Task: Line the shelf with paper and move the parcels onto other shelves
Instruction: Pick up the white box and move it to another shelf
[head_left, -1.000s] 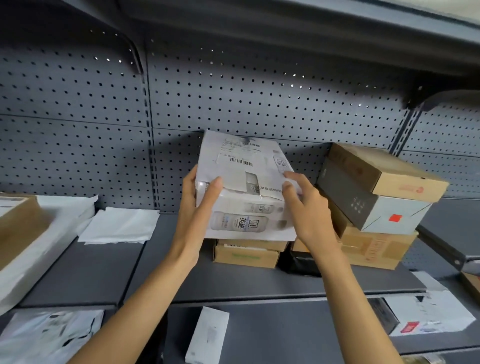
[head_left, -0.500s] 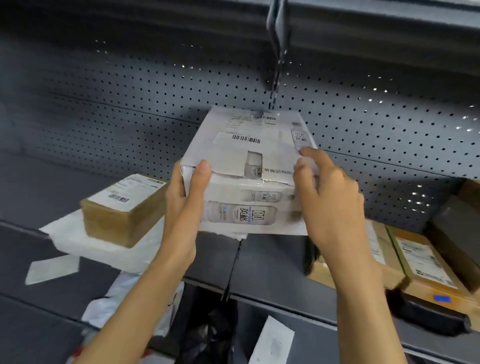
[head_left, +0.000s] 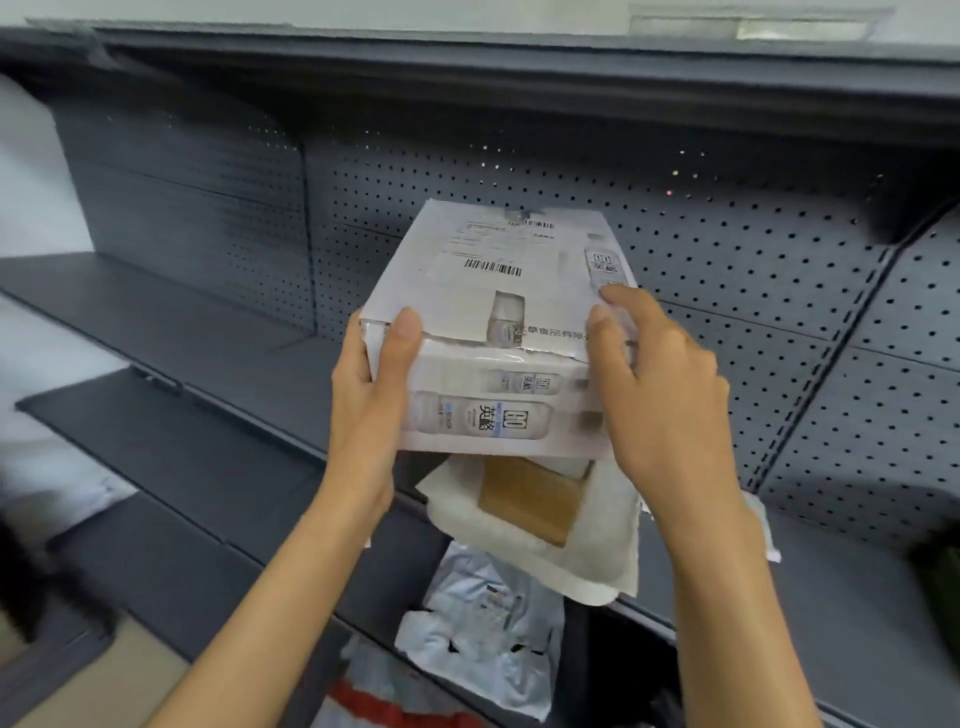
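Parcel (head_left: 498, 332), barcode label, both hands

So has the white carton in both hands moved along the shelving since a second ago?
Yes. The white carton has gone leftward: the brown parcel on white paper, earlier to its left, now sits just below it.

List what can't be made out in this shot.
- Label print on the white box, head view: too small and blurred to read.
- Brown parcel on white paper: its top is hidden by the box.
- Left hand and right hand: fingers behind the box are hidden.
- Bags below: cut off by the shelf edge.
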